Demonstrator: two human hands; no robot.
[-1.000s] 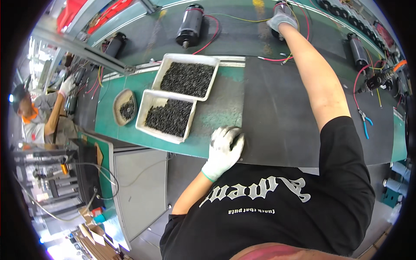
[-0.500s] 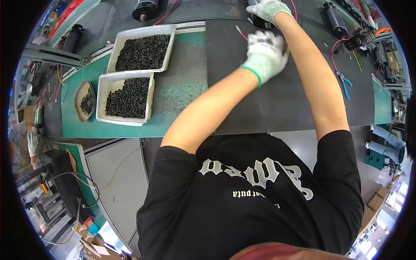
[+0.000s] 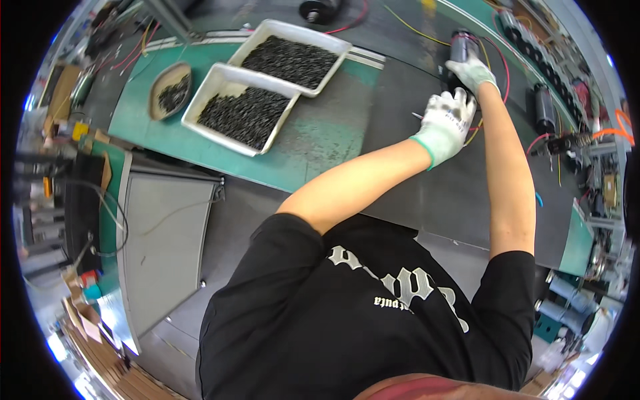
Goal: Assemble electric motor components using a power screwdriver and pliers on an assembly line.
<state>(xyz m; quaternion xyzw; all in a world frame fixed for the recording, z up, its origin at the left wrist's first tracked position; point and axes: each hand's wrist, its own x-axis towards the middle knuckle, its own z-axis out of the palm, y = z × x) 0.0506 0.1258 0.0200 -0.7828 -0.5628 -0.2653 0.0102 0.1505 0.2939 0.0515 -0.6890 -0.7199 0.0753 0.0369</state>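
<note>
A dark cylindrical motor (image 3: pixel 463 45) lies at the far right part of the bench, with red and yellow wires around it. My right hand (image 3: pixel 473 72), in a white and green glove, is closed around the motor's body. Just nearer to me, my left hand (image 3: pixel 445 123), gloved the same way, has its fingers curled at the motor's near end. What those fingers pinch is hidden by the glove. A thin light-coloured wire end (image 3: pixel 417 116) sticks out beside the left hand.
Two white trays, a far one (image 3: pixel 345 52) and a near one (image 3: pixel 193 119), hold many small black parts. A small dish (image 3: pixel 156 100) stands left of them. Another motor (image 3: pixel 320 9) lies behind. At right are a further motor (image 3: pixel 543 110) and a black tool (image 3: pixel 568 143) with an orange hose.
My view has turned, so bench and trays appear tilted and shifted right. Both hands stay at the motor, and more of its body now shows beyond my right hand.
</note>
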